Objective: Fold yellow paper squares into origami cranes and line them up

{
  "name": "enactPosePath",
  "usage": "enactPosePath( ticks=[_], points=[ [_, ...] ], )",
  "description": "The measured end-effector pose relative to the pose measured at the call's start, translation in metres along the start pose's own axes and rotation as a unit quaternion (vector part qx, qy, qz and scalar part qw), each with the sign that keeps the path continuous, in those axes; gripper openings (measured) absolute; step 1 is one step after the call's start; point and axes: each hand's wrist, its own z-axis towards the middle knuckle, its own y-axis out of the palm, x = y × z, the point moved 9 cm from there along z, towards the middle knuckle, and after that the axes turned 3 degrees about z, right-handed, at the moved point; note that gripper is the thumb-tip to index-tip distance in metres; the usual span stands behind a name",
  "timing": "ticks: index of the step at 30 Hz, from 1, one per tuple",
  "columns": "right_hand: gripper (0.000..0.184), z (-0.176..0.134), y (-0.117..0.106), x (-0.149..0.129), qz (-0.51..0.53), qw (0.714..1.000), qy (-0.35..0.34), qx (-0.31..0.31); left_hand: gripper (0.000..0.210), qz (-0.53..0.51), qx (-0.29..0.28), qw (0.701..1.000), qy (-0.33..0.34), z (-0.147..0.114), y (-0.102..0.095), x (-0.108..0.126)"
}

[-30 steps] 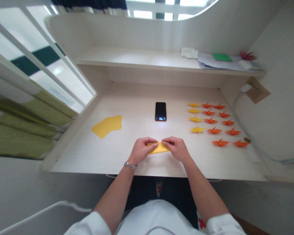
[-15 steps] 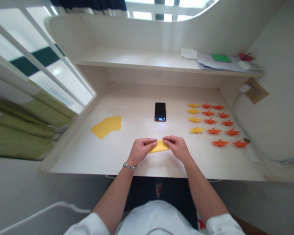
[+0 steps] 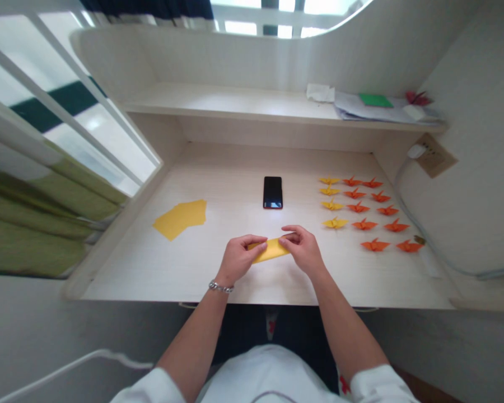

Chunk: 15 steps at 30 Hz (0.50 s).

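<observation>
A folded strip of yellow origami paper [image 3: 272,250] is held between my two hands, just above the front part of the desk. My left hand [image 3: 240,256] pinches its left end, thumb on top, with a chain bracelet at the wrist. At the right end, my right hand [image 3: 303,249] grips the paper between thumb and fingers, its index finger raised off the edge. The fingers behind the paper are partly hidden.
Yellow sheets [image 3: 180,219] lie fanned on the left of the desk [image 3: 130,263]. A black phone [image 3: 273,192] lies beyond my hands. To the right stand rows of yellow paper cranes [image 3: 335,223] and orange paper cranes [image 3: 364,224]. Papers [image 3: 348,106] rest on the shelf.
My right index finger has lifted from the paper's upper edge. My left hand keeps its grip, and the strip tilts slightly more. The whole view has shifted a little.
</observation>
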Motion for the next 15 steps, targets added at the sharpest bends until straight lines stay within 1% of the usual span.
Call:
enactPosePath(
  ticks=[3, 5, 6, 10, 11, 13, 15],
  points=[
    [0.032, -0.002, 0.006, -0.007, -0.035, 0.999, -0.005, -0.031, 0.032, 0.002, -0.043, 0.999, -0.014, -0.001, 0.007, 0.001],
    [0.031, -0.002, 0.009, -0.01, -0.047, 0.998, -0.009, -0.04, 0.028, -0.001, -0.061, 0.998, -0.017, -0.001, 0.012, 0.002],
    [0.031, -0.002, 0.009, -0.01, -0.046, 0.998, -0.009, -0.036, 0.026, -0.005, -0.057, 0.998, -0.017, -0.001, 0.013, 0.001],
    [0.036, -0.001, 0.007, 0.001, 0.006, 1.0, 0.005, 0.014, 0.025, -0.024, 0.005, 0.999, -0.023, -0.003, 0.01, -0.007],
    [0.036, -0.001, 0.006, 0.004, 0.017, 1.0, 0.009, 0.022, 0.025, -0.028, 0.012, 0.999, -0.026, -0.004, 0.01, -0.01],
    [0.034, -0.002, 0.006, 0.007, 0.019, 0.999, 0.009, 0.029, 0.025, -0.036, 0.005, 0.999, -0.033, -0.004, 0.012, -0.014],
    [0.031, -0.003, 0.007, 0.005, -0.006, 1.0, 0.002, 0.02, 0.025, -0.051, -0.018, 0.998, -0.037, -0.004, 0.016, -0.017]
  ],
)
